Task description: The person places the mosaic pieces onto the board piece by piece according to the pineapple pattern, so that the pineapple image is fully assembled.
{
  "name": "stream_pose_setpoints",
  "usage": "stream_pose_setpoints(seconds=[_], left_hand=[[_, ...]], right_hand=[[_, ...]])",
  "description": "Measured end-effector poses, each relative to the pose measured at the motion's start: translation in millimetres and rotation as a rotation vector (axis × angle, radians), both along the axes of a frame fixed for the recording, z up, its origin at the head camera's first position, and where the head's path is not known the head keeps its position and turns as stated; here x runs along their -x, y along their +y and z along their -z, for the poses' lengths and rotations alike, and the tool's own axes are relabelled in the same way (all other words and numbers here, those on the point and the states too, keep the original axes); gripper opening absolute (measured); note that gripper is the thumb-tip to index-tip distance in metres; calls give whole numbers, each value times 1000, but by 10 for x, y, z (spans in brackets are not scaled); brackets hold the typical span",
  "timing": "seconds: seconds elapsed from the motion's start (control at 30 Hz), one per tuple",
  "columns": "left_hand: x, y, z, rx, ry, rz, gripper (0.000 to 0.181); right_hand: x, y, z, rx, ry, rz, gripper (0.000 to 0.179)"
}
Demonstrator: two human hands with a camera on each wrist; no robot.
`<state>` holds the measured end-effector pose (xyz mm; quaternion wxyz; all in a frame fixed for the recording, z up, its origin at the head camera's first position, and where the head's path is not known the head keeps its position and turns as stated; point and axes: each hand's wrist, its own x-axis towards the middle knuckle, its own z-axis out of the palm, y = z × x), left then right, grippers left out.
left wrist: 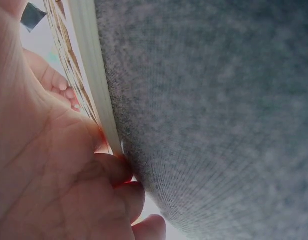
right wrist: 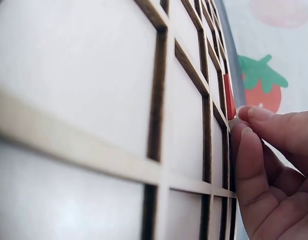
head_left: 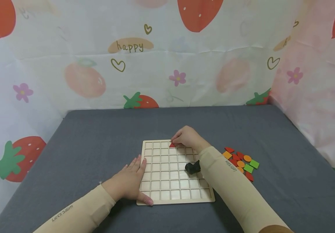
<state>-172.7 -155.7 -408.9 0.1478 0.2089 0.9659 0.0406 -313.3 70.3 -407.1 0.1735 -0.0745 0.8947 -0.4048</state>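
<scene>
A pale wooden grid board point(head_left: 164, 176) lies on the grey cloth. My left hand point(head_left: 128, 183) rests along its left edge, fingers extended and thumb over the near left corner. In the left wrist view, the fingers point(left wrist: 114, 170) touch the board's side. Over the far row, my right hand point(head_left: 188, 137) pinches a red triangle point(head_left: 172, 145) between thumb and fingertips. The right wrist view shows this red piece point(right wrist: 228, 97) low in a far cell, fingertips right at its end. A small black device point(head_left: 193, 167) hangs under the right wrist, over the board.
To the board's right lies a loose group of red pieces point(head_left: 249, 176), orange discs point(head_left: 247, 158), green squares point(head_left: 254, 164) and an orange square point(head_left: 227, 155), partly hidden by the right sleeve. A patterned curtain point(head_left: 199, 90) stands behind the grey tabletop point(head_left: 103, 139).
</scene>
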Motion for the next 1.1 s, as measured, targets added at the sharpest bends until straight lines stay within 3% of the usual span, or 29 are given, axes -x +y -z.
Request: stream_pose_setpoints(seconds=[0.6,0.87,1.1], left_hand=[[30,-11,31,15,3,1,141],[29,-21,39,22,0,3,141],[18,-14,34,14,-4,7,141]], right_hand=[[5,36,-65,29,-19,-36,11],[-36,357,-257,53,-55,-60,20],[-72,774,-349,-6,-43,-76,27]])
